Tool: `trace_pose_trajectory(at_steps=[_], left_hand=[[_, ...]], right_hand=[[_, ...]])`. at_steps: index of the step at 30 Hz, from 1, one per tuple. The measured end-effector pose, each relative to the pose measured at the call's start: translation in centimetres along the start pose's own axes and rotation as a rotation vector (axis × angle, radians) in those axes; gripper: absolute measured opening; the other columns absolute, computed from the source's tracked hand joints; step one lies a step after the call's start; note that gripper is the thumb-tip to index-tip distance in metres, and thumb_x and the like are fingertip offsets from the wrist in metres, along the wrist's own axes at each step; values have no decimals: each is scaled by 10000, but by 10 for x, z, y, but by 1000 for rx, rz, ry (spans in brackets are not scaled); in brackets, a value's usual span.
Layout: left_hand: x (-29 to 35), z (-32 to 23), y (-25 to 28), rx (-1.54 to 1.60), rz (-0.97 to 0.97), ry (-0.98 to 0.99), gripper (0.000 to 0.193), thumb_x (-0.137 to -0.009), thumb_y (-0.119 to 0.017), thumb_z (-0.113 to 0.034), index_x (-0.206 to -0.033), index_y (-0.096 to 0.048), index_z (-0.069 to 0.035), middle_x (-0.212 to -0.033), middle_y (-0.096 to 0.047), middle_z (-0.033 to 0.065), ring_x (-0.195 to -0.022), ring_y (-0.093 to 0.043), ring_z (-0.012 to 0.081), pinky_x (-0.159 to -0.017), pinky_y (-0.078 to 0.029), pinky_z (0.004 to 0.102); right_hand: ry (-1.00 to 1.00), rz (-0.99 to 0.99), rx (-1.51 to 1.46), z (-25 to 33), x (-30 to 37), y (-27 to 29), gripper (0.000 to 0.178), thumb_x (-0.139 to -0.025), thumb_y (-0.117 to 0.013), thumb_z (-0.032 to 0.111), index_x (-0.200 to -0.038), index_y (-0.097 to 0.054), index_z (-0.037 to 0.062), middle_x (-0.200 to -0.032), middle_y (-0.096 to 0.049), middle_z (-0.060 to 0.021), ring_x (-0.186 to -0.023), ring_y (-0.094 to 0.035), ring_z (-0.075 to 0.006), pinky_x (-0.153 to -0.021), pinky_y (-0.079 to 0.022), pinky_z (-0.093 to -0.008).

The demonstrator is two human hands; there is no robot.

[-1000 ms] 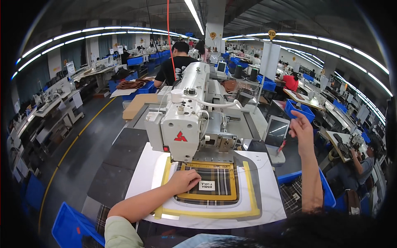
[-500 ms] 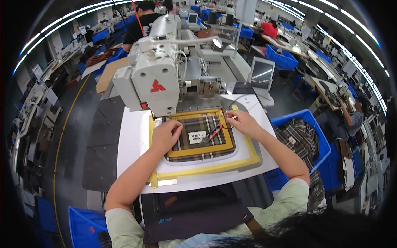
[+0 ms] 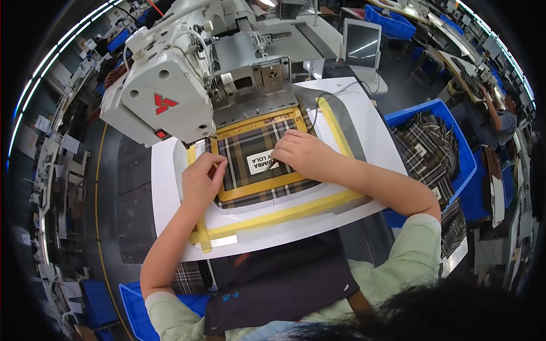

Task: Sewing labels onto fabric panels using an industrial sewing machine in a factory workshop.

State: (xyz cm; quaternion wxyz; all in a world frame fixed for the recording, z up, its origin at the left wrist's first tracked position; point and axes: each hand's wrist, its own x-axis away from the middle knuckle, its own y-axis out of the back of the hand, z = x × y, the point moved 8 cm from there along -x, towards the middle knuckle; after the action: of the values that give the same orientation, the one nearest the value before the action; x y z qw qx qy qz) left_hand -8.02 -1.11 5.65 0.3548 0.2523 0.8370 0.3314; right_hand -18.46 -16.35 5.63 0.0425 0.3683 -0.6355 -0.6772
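A plaid fabric panel (image 3: 242, 143) in brown, black and white lies under a yellow frame (image 3: 263, 186), and a white label (image 3: 259, 163) sits on it. Over the right end of the label my right hand (image 3: 304, 153) is closed on a pair of thread snips (image 3: 269, 165). Only the dark tip of the snips shows; the palm and fingers hide the handles. At the frame's left side is my left hand (image 3: 202, 181), thumb and curled fingers drawn together above the fabric edge. Anything between those fingertips is too small to make out.
The white sewing machine head (image 3: 165, 94) overhangs the frame at upper left. A screen (image 3: 362, 42) stands at upper right. Plaid pieces fill a blue bin (image 3: 467, 165) on the right. A dark cable (image 3: 335, 92) crosses the white board (image 3: 372, 142).
My right hand has moved left from the frame's right edge onto the snips that lay on the fabric. My left hand stays by the frame's left side. The view has tilted and shifted.
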Motion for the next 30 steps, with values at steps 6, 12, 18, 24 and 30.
trace_pose_trajectory(at_steps=[6,12,18,24,30], left_hand=[[0,-2,-4,317,-69,183,68,-875,-642,-96,-899,-637,-32,-751,-600,19,-594,-539,87,-556,-423,222],[2,-2,-2,412,-124,165,64,-868,-644,-86,-888,-639,-26,-754,-591,14,-602,-519,73,-554,-400,208],[2,-3,1,305,-109,118,47,-845,-662,-72,-863,-640,-34,-754,-601,37,-597,-554,110,-546,-446,232],[1,-7,-4,297,-112,107,33,-830,-669,-58,-842,-645,-40,-751,-606,47,-596,-565,123,-538,-456,236],[6,-4,2,327,-133,115,23,-843,-658,-62,-845,-647,-42,-749,-617,32,-582,-542,108,-534,-439,222]], right_hand=[[-562,-70,-1120,-9,-20,-9,388,-1006,-383,359,-968,-564,18,-828,-577,-115,-774,-584,-251,-688,-453,-359],[-956,351,-1571,6,-19,-65,513,-974,-365,527,-890,-557,58,-652,-395,20,-562,-339,-92,-497,-306,-253],[-1023,286,-1785,11,-35,-64,421,-995,-395,472,-861,-492,84,-582,-279,79,-500,-217,-54,-443,-167,-230],[-985,191,-1736,0,-40,-68,374,-977,-478,429,-804,-510,98,-576,-354,72,-500,-271,-48,-441,-192,-227],[-961,-100,-1030,-74,15,-29,326,-975,-504,352,-903,-605,51,-672,-487,32,-590,-431,-60,-526,-350,-211]])
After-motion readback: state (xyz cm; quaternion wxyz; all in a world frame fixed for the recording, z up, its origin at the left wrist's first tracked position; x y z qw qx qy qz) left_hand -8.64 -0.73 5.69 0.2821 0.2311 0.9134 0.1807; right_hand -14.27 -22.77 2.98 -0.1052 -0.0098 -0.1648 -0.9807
